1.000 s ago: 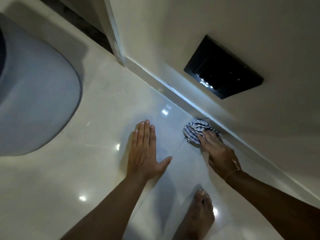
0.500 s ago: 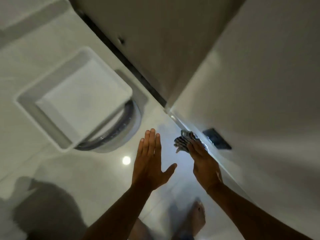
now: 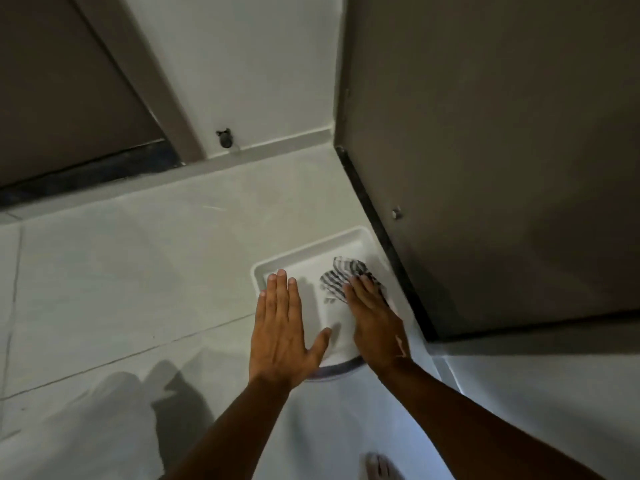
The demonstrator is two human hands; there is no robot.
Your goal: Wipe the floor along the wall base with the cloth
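Note:
My right hand (image 3: 374, 320) presses its fingers on the crumpled grey-and-white striped cloth (image 3: 337, 278) and holds it. The cloth lies over a white square tray-like object (image 3: 311, 249) that stands close to the dark base strip (image 3: 381, 230) of a brown panel. I cannot tell whether the cloth touches the white object. My left hand (image 3: 280, 327) is flat and open with the fingers stretched forward, just left of the cloth, holding nothing. The pale tiled floor (image 3: 121, 289) spreads to the left.
A brown panel (image 3: 502, 150) rises at the right. A white wall with a skirting (image 3: 277, 147) and a small black stopper (image 3: 225, 138) stands ahead. A dark doorway (image 3: 69, 98) is at the upper left. My bare foot (image 3: 379, 467) shows at the bottom.
The view has swung away from the wall with the black vent toward the corner. Both hands moved forward together, and the cloth is now over the white square object.

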